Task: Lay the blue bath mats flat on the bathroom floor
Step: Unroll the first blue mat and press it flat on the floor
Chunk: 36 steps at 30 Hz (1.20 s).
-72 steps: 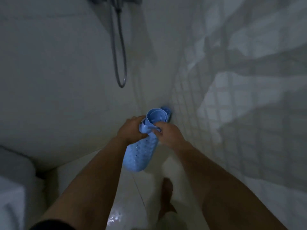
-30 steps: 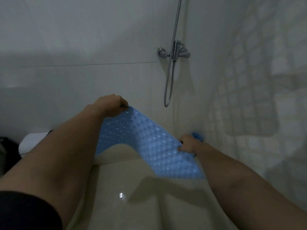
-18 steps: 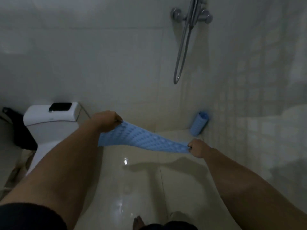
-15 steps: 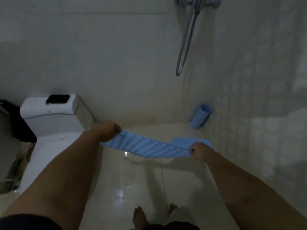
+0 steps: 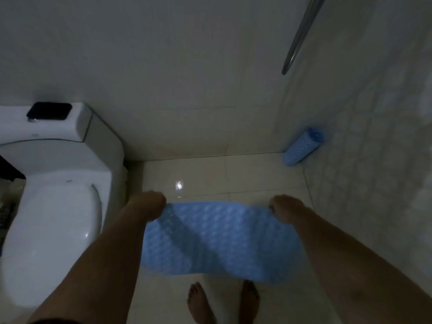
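Observation:
A blue bumpy bath mat is spread out and hangs between my hands above the glossy cream floor tiles. My left hand grips its far left corner, and my right hand grips its far right corner. The mat's near edge sags toward my bare feet. A second blue mat, still rolled into a tube, leans in the far right corner where the walls meet.
A white toilet fills the left side, with a dark flat object on its cistern. A metal shower hose hangs at the upper right. A mosaic-tiled wall bounds the right.
The mat went from rolled to fully unrolled and stretched between my hands. It has since come down and toward me, now hanging wide and low over the floor. The view tilted downward.

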{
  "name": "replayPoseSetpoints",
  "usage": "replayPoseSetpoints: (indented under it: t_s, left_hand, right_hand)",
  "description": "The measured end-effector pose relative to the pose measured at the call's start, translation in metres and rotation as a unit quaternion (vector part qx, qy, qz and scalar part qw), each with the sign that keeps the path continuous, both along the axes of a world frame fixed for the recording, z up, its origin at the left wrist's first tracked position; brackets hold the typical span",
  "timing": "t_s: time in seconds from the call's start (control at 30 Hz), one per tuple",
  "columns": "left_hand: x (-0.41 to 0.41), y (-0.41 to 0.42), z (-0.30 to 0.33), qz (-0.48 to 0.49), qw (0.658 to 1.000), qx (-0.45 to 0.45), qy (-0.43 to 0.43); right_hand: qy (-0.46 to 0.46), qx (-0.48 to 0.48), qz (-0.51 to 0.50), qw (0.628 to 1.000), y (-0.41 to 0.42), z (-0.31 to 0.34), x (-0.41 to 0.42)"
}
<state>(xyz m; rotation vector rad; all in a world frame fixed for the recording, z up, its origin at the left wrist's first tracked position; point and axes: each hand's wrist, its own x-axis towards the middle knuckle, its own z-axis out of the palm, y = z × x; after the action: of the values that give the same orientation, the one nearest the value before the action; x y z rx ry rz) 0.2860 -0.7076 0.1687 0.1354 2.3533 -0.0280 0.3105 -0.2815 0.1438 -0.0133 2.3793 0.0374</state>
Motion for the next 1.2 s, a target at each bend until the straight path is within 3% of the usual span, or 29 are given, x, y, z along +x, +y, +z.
replayPoseSetpoints:
  t_s: [0.1, 0.17, 0.6, 0.83, 1.0, 1.2]
  left_hand:
    - [-0.038, 0.018, -0.003, -0.03, 0.986, -0.022, 0.16]
    - [-0.053, 0.038, 0.001, -0.043, 0.978, -0.022, 0.2]
    - [0.02, 0.097, 0.0, -0.05, 0.993, 0.012, 0.107]
    - [0.052, 0.109, -0.026, -0.032, 0.997, 0.021, 0.059]
    - [0.056, 0.105, -0.123, 0.026, 0.999, 0.0, 0.024]
    - [0.09, 0.101, -0.323, 0.049, 0.999, 0.008, -0.02]
  right_hand:
    - [0.08, -0.022, 0.017, 0.996, -0.027, 0.007, -0.067]
    - [0.116, -0.037, 0.011, 0.992, -0.046, 0.013, -0.094]
    - [0.029, -0.08, -0.008, 0.996, -0.102, 0.011, -0.02]
    - [-0.003, -0.102, -0.018, 0.995, -0.099, -0.027, 0.015]
    - [-0.044, -0.107, -0.014, 0.993, -0.105, -0.126, 0.031]
    - [-0.07, -0.083, -0.039, 0.993, -0.111, -0.32, 0.072]
